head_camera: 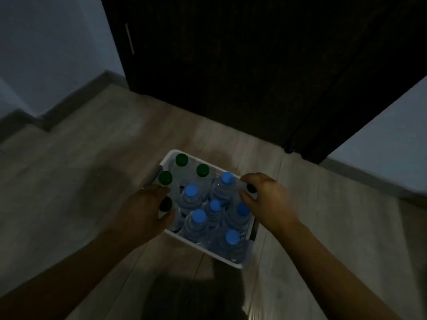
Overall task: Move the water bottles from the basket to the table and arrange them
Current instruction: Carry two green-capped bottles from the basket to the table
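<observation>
A white plastic basket (205,247) stands on the floor, packed with several clear water bottles standing upright. Some have blue caps (199,215), others green caps (181,159). My left hand (143,211) grips the basket's left side, its fingers curled over the rim next to a green-capped bottle (165,178). My right hand (265,199) grips the right side, its fingers curled over that rim beside a blue-capped bottle (227,177). The room is dim and the frame is slightly blurred. No table is in view.
The floor (80,181) is pale wood-look planks. A dark door (231,65) stands just behind the basket, with a small doorstop (288,149) at its foot. Pale walls with a grey skirting board (76,95) run on the left and right.
</observation>
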Motion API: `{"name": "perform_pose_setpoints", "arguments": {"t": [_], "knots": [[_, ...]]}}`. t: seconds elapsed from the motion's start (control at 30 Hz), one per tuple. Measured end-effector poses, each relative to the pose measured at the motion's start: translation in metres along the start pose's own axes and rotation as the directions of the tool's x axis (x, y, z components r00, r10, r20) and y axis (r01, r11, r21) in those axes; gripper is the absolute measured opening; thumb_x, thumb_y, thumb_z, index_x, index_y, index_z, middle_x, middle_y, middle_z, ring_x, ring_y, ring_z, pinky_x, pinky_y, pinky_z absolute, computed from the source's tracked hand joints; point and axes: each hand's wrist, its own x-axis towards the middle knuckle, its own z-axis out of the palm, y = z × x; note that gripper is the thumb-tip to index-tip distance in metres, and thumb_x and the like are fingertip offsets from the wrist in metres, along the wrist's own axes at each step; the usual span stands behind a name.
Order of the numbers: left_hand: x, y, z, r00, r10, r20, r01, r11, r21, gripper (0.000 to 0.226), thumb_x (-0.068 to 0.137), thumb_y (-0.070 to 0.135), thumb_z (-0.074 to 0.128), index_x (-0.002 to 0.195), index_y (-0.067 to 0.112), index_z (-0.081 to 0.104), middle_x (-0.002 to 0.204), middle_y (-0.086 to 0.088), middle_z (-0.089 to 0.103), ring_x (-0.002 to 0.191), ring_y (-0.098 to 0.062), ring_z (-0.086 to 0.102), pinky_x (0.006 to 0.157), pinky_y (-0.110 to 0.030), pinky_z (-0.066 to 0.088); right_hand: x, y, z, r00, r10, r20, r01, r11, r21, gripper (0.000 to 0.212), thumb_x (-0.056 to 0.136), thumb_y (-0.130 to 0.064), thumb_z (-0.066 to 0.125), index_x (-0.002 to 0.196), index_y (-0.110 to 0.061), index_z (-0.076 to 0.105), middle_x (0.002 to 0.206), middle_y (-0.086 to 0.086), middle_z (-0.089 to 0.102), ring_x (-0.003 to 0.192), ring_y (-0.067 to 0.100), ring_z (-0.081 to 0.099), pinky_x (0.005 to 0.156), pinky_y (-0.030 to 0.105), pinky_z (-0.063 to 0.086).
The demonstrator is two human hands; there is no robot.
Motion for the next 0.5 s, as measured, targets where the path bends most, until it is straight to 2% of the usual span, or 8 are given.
{"name": "perform_pose_setpoints", "arguments": {"t": [0.1,0.17,0.27,0.3,0.37,0.5], "knots": [[0.0,-0.005,0.012,0.999,-0.001,-0.052,0.0,0.999,-0.032,0.045,0.074,0.024,0.077,0.111,0.001,0.065,0.105,-0.015,0.07,0.088,-0.029,0.07,0.078,-0.024,0.043,0.004,0.014,0.009,0.998,0.016,-0.056,-0.014,1.0,0.027,0.032,0.088,-0.026,0.063,0.119,-0.015,0.061,0.114,0.004,0.062,0.101,0.019,0.059,0.082,0.03,0.051],[-0.003,-0.006,0.018,0.999,-0.029,-0.041,0.027,0.998,-0.058,0.048,0.076,0.025,0.076,0.118,0.006,0.062,0.11,-0.011,0.068,0.093,-0.025,0.067,0.083,-0.024,0.044,0.005,0.021,0.013,0.997,0.047,-0.056,-0.045,0.998,0.037,0.037,0.088,-0.027,0.063,0.123,-0.016,0.058,0.12,0.003,0.059,0.107,0.018,0.057,0.086,0.028,0.049],[-0.006,-0.012,0.028,0.996,-0.081,-0.031,0.077,0.991,-0.106,0.055,0.075,0.033,0.075,0.124,0.016,0.056,0.119,-0.004,0.065,0.103,-0.017,0.063,0.096,-0.035,0.047,0.008,0.029,0.02,0.995,0.081,-0.064,-0.077,0.995,0.06,0.048,0.089,-0.027,0.062,0.134,-0.015,0.049,0.13,0.006,0.056,0.115,0.02,0.054,0.092,0.028,0.043],[-0.006,-0.014,0.031,0.993,-0.106,-0.042,0.099,0.985,-0.139,0.055,0.075,0.034,0.075,0.124,0.017,0.055,0.12,-0.004,0.064,0.104,-0.016,0.062,0.095,-0.035,0.048,0.009,0.032,0.022,0.993,0.102,-0.055,-0.098,0.993,0.069,0.052,0.089,-0.027,0.062,0.137,-0.014,0.046,0.132,0.007,0.054,0.118,0.021,0.053,0.093,0.028,0.043],[-0.004,-0.014,0.034,0.986,-0.151,-0.077,0.134,0.972,-0.191,0.051,0.076,0.03,0.075,0.121,0.015,0.057,0.117,-0.006,0.064,0.098,-0.014,0.06,0.085,-0.026,0.047,0.012,0.035,0.028,0.988,0.145,-0.045,-0.14,0.985,0.097,0.056,0.09,-0.028,0.061,0.14,-0.013,0.041,0.135,0.008,0.053,0.12,0.022,0.052,0.096,0.029,0.042],[-0.003,-0.012,0.041,0.98,-0.164,-0.11,0.136,0.964,-0.23,0.035,0.076,0.026,0.075,0.106,0.012,0.062,0.101,-0.003,0.064,0.084,-0.008,0.053,0.068,-0.011,0.037,0.011,0.04,0.04,0.981,0.185,-0.051,-0.177,0.975,0.136,0.057,0.091,-0.03,0.061,0.141,-0.013,0.041,0.135,0.008,0.053,0.12,0.021,0.053,0.094,0.025,0.041]]}}
